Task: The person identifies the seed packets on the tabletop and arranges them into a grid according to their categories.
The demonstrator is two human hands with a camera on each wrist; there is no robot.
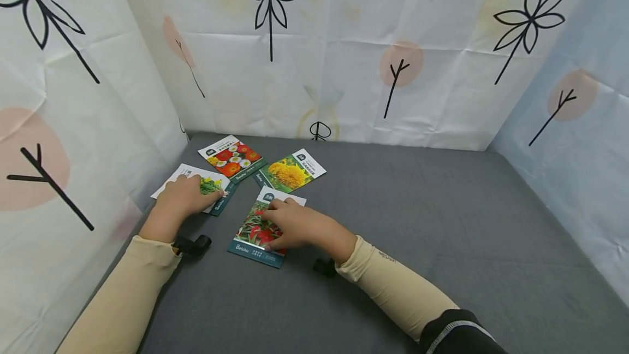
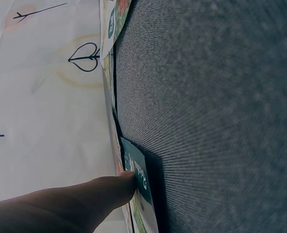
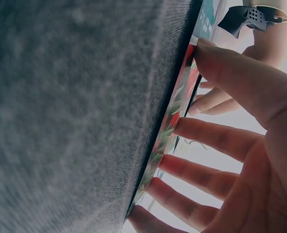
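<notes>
My left hand (image 1: 183, 196) rests on a white seed packet (image 1: 208, 186) with yellow flowers and a dark green end at the left of the table. In the left wrist view, its straight thumb (image 2: 111, 188) touches the green end of that packet; the other fingers are out of sight there. Spread over a red-flowered seed packet (image 1: 253, 229) marked "Beishu" is my right hand (image 1: 300, 224). The right wrist view shows its fingers (image 3: 201, 170) apart, with the tips along the face of this packet (image 3: 170, 121).
Behind the hands lie a seed packet with red, orange and white blooms (image 1: 235, 157) and another with a yellow bloom (image 1: 290, 172), their corners close together. A grey cloth covers the table (image 1: 417, 223). Patterned white curtains (image 1: 344, 70) stand along the back and sides.
</notes>
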